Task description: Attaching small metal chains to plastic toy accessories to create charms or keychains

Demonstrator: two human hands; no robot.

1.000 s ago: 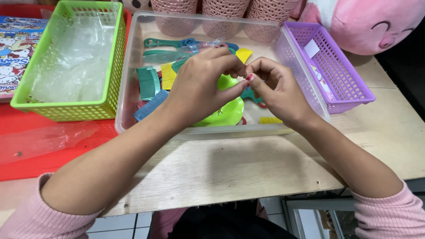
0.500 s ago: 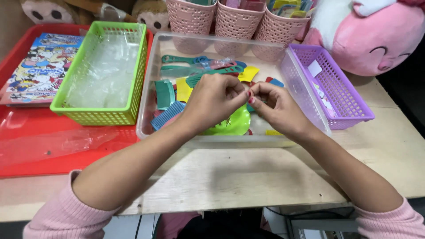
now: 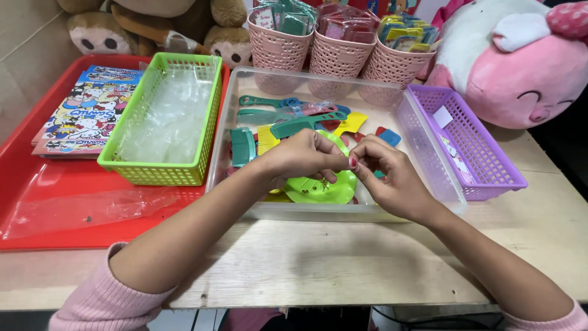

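Left hand (image 3: pixel 304 157) and right hand (image 3: pixel 392 178) fingertips pinched together, object too small to tell, above green round piece (image 3: pixel 324 187); combs (image 3: pixel 288 122) at 12 o'clock in clear bin (image 3: pixel 422 153).

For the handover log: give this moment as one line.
left hand and right hand: fingertips meet | over green plate | in clear bin | combs behind

Colourful booklet (image 3: pixel 86 113) lying on red tray (image 3: pixel 24 202) far left; white label (image 3: pixel 442 116) sitting in purple basket (image 3: pixel 484 153); small carded pkgs (image 3: pixel 343 15) standing in pink cups (image 3: pixel 340 55).
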